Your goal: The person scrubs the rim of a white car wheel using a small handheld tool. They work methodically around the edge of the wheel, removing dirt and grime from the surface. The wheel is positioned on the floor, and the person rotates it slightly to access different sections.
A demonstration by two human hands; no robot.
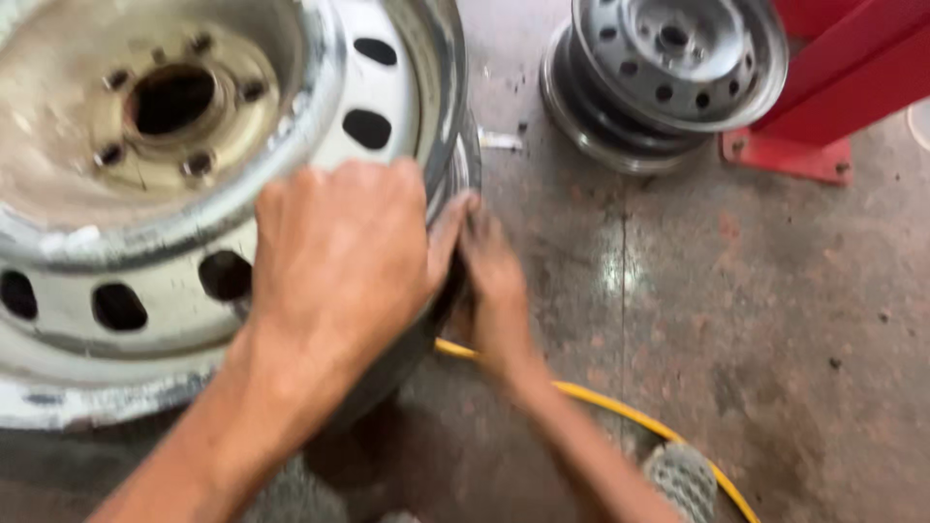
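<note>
Gripping the rim (387, 107) edge, left hand (339, 257) clamped over it, right hand (489, 281) pinching just beside; steel looks heavy, stiff, grimy.

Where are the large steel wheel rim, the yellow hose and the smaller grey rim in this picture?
large steel wheel rim (194, 126): head view, on its dished face near the hub.
yellow hose (620, 412): head view, on its curved middle stretch on the floor.
smaller grey rim (678, 53): head view, on its face near the centre hole.

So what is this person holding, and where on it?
Both hands are on the big steel wheel, at its outer rim on the near right side. The left hand lies over the rim's edge; the right hand presses its side.
</note>
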